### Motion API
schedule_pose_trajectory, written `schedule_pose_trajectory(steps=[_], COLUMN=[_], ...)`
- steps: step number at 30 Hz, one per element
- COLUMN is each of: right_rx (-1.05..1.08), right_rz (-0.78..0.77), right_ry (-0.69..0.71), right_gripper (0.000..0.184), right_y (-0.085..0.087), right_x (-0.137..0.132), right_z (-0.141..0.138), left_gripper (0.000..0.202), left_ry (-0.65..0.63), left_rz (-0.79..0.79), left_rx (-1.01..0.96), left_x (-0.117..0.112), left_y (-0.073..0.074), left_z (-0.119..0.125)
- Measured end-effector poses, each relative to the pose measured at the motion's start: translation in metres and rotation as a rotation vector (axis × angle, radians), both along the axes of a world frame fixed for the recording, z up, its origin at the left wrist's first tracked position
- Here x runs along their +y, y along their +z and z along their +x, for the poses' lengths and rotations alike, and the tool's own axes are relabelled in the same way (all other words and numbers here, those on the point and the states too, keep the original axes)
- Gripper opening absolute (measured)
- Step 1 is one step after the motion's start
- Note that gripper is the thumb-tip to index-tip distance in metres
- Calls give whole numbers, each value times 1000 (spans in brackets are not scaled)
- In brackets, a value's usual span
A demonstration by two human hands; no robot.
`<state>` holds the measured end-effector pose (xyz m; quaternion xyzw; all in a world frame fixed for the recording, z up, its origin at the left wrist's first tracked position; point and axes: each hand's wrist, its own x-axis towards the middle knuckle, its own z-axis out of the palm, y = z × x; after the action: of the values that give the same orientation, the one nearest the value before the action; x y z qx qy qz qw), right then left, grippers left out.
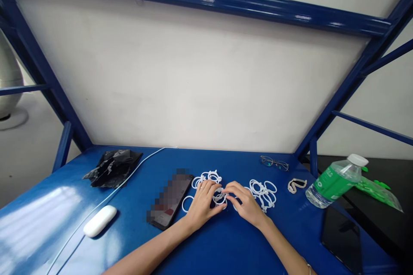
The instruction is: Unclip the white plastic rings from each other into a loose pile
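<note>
My left hand [203, 206] is over the middle of the blue table, its fingers bent around the side of a white plastic ring [220, 202]. From the other side, my right hand [248, 206] pinches the same ring's edge between thumb and fingers. Several more white rings [209, 175] lie in a cluster behind my left hand. A single loose ring [183, 203] rests just left of that hand, partly covered. Beside my right hand lies another pile of white rings [269, 191], overlapping one another; small knobs show on some. My fingers partly hide the held ring.
Left of my hands lie a phone [171, 206], a white mouse [100, 221], a pale cable [109, 196] and a black plastic bag [114, 165]. To the right are glasses [274, 163], a beige band [296, 185], a water bottle [335, 180] and a dark tablet [342, 238].
</note>
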<state>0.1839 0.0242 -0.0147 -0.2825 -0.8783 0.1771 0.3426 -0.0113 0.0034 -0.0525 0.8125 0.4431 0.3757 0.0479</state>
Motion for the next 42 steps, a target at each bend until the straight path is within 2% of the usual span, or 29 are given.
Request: schedule_pose_trajectory(steps=[7,17,30,42], right_rx=[-8,-75,-106,-109], right_rz=[8,88,81,29], right_ry=[-4,-123,-99,-78], right_gripper=[21,15,18,19], right_y=[1,1,0,-3], right_x=[-1,3,4,2], right_z=[-1,2,1,0], left_gripper=[34,35,31,37], left_ry=[-31,-34,-1,-22], left_rz=[-31,-51,7,47], left_rx=[-26,-81,-54,-55], left_x=[0,0,-1,-2], left_y=[2,2,3,1], left_z=[0,-1,-1,-1])
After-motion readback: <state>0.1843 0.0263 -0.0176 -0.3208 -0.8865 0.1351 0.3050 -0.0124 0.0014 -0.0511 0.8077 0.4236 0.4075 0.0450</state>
